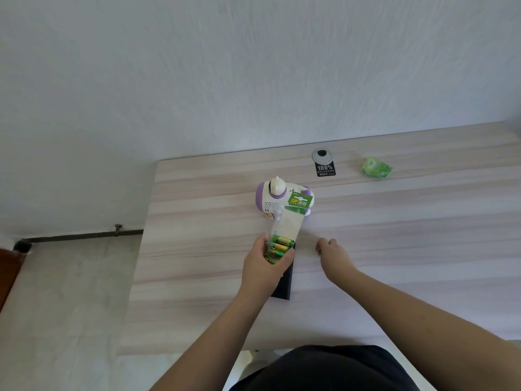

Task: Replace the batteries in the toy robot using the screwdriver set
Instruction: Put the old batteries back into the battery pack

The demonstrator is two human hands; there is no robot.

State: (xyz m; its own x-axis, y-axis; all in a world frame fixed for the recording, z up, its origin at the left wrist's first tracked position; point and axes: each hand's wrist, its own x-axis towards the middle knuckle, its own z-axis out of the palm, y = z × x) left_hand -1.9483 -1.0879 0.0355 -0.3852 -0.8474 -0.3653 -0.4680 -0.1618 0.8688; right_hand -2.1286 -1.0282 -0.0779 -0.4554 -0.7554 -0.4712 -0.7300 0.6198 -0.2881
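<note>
A white and purple toy robot (269, 197) lies on the wooden table (394, 235). My left hand (265, 266) grips the lower end of a battery pack (284, 230), a long white card with a green label at its top and several green and gold batteries at the bottom. The card's upper end covers part of the robot. Beneath my left hand lies a flat black case (284, 283), probably the screwdriver set. My right hand (334, 256) rests on the table to the right of the pack, fingers curled, with a small dark object (320, 252) pinched at its fingertips.
A grey cable grommet (323, 156) with a black sticker (326, 169) below it sits near the table's far edge. To their right lies a crumpled green packet (376, 167). The table's left edge drops to the floor, where a dark pipe (79, 236) runs.
</note>
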